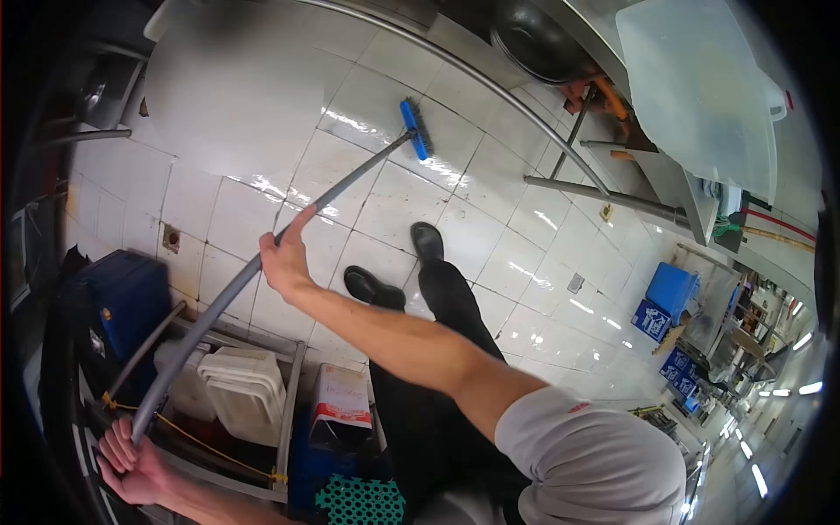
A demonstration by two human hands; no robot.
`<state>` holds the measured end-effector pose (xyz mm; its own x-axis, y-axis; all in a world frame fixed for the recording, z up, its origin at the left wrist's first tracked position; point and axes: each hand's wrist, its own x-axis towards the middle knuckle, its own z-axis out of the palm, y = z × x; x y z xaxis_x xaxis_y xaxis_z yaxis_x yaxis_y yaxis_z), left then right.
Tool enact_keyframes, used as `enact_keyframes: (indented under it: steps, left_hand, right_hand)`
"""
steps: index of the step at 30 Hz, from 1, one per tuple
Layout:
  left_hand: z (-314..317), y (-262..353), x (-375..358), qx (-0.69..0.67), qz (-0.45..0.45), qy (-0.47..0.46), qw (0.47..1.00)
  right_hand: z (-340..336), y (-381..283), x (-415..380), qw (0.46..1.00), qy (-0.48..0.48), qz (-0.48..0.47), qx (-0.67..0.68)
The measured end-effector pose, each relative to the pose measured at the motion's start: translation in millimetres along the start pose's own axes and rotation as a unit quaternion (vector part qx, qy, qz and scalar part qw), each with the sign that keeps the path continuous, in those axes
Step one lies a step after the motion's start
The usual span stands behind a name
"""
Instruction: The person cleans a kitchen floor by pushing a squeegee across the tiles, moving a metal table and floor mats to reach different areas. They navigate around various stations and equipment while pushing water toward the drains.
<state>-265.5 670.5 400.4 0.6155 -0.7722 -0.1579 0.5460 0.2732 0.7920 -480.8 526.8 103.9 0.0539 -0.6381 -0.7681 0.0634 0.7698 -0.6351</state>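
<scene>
A long-handled floor brush runs diagonally across the view. Its blue head with dark bristles rests on the wet white floor tiles. My right hand is closed round the middle of the grey handle. Lower left, my left hand grips the handle near its upper end, fingers curled. Beyond my feet, in black boots, the brush head lies at the far end of the handle.
A metal rack with white plastic containers and a dark blue bin stand left. A carton and green mat lie near my legs. Curved metal tubing, a wok and a steel bench are at upper right; blue boxes stand further right.
</scene>
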Motion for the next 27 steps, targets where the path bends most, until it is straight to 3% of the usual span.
enact_keyframes:
  steps: [2, 4, 8, 9, 11, 14, 15, 17, 18, 21, 22, 23, 24, 26, 27]
  left_hand:
    - [-12, 16, -18, -0.033, -0.008, 0.008, 0.999]
    - [-17, -5, -35, -0.079, -0.052, -0.002, 0.996]
    - [-15, -141, -68, -0.089, -0.095, 0.005, 0.991]
    - [-6, -181, -81, -0.136, -0.109, 0.030, 0.984]
    - [23, -225, -93, -0.083, -0.090, -0.039, 0.992]
    - [29, -179, -65, -0.072, -0.083, 0.045, 0.993]
    - [25, -147, -53, -0.078, -0.070, 0.014, 0.994]
    - [23, -72, -15, -0.109, -0.052, -0.048, 0.991]
    - [35, -37, 0, -0.055, -0.012, -0.021, 0.998]
    - [25, 64, 52, 0.022, 0.079, -0.126, 0.989]
    - [41, 88, 65, 0.010, 0.064, -0.226, 0.972]
    - [104, 81, 71, 0.174, 0.211, -0.104, 0.956]
    - [115, 84, 78, 0.210, 0.254, -0.064, 0.942]
    - [107, 60, 103, 0.251, 0.252, -0.015, 0.935]
    - [102, 34, 114, 0.276, 0.219, -0.002, 0.936]
  right_hand:
    - [1, 0, -37, 0.998, 0.038, -0.009, 0.056]
    - [-38, 19, -52, 0.994, 0.080, -0.005, 0.072]
    - [-184, 89, 0, 0.975, 0.206, 0.022, 0.083]
    - [-226, 97, 11, 0.972, 0.217, 0.042, 0.083]
    - [-272, 91, 21, 0.971, 0.193, 0.130, 0.064]
    - [-215, 93, 17, 0.975, 0.158, 0.092, 0.122]
    - [-188, 103, 22, 0.982, 0.116, 0.115, 0.098]
    - [-86, 62, -18, 0.975, 0.054, 0.135, 0.168]
    - [-40, 58, -20, 0.980, 0.043, 0.127, 0.149]
    - [64, -9, -63, 0.963, -0.084, 0.146, 0.213]
    - [89, -19, -64, 0.954, -0.106, 0.171, 0.223]
    - [99, -37, -59, 0.954, -0.159, 0.202, 0.155]
    - [105, -57, -53, 0.946, -0.211, 0.231, 0.082]
    - [83, -121, -55, 0.938, -0.268, 0.081, -0.205]
    - [70, -164, -78, 0.949, -0.263, -0.043, -0.171]
